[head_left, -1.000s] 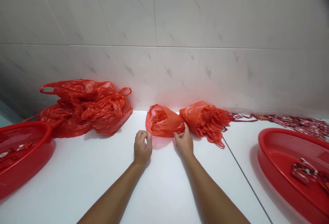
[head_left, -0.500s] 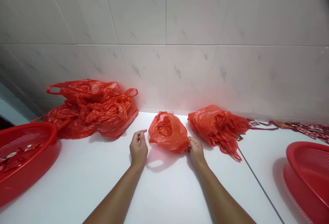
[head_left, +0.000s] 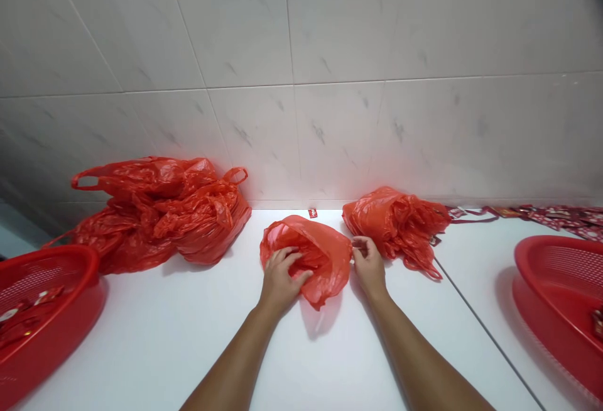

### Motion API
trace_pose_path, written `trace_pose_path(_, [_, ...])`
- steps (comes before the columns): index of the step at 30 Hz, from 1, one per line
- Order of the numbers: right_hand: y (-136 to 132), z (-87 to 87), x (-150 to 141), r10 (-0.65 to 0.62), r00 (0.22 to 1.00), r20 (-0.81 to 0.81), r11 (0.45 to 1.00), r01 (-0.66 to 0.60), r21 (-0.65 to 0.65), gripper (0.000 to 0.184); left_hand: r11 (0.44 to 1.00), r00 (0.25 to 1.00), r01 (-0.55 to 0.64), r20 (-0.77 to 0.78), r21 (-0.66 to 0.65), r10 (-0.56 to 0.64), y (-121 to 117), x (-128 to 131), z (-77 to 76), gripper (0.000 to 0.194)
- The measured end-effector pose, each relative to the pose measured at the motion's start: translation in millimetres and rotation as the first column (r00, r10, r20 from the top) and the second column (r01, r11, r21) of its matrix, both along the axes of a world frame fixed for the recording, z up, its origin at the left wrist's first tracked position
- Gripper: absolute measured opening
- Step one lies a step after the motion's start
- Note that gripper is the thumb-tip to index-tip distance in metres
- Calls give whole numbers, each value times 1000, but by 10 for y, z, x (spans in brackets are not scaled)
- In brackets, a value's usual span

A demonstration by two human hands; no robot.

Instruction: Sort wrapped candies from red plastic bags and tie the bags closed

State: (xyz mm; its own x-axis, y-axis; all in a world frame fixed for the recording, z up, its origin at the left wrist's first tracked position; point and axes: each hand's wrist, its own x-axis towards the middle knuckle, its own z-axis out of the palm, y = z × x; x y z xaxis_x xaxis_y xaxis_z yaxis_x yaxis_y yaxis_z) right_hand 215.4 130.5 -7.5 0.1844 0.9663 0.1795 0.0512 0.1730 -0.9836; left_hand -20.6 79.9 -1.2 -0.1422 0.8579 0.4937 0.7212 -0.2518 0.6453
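A small red plastic bag [head_left: 325,254] lies open on the white counter [head_left: 188,342] in front of me. My left hand [head_left: 279,279] reaches into its mouth, fingers curled on the plastic. My right hand [head_left: 369,266] pinches the bag's right edge. Just right of it sits a bunched bundle of red bags [head_left: 396,225] against the wall. A tiny red packet [head_left: 312,213] lies on the counter behind the bag.
A big heap of red bags [head_left: 160,210] lies at the back left. Red plastic baskets stand at the left edge [head_left: 56,298] and right edge [head_left: 556,291], each holding some packets. Strips of red packets [head_left: 541,215] run along the tiled wall at right.
My left hand moved from the counter beside the bag into its opening. The bag has been pulled toward me and spread wider. A small red packet now shows behind it.
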Motion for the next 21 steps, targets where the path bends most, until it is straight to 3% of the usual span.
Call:
trace_pose_path(3, [-53, 46, -19, -115, 993, 26, 992, 113, 62, 33, 999, 997, -23, -72, -28, 21, 8, 12, -39, 35])
trace_pose_path(7, [-181, 34, -63, -147, 986, 79, 936, 113, 333, 28, 996, 991, -93, -100, -15, 91, 9, -29, -44, 11])
trace_pose_path(9, [-284, 18, -94, -109, 985, 137, 872, 29, 489, 22, 994, 989, -113, -93, 8, 114, -2, -38, -29, 12])
trace_pose_path(11, [-395, 17, -136, -13, 973, 231, 786, -133, 604, 21, 991, 989, -127, -74, 41, 130, -16, -33, -8, 14])
trace_pose_path(14, [-504, 45, -215, 186, 892, 413, 693, -417, 588, 40, 987, 990, -139, -22, 83, 141, -36, -11, 22, 12])
trace_pose_path(17, [-492, 71, -268, 307, 798, 519, 754, -537, 379, 59, 989, 993, -116, 46, 90, 112, -61, 15, 44, 22])
trace_pose_path(21, [-360, 46, -250, 321, 821, 472, 877, -446, 179, 62, 992, 986, -76, 157, 96, 61, -104, 28, 76, 22])
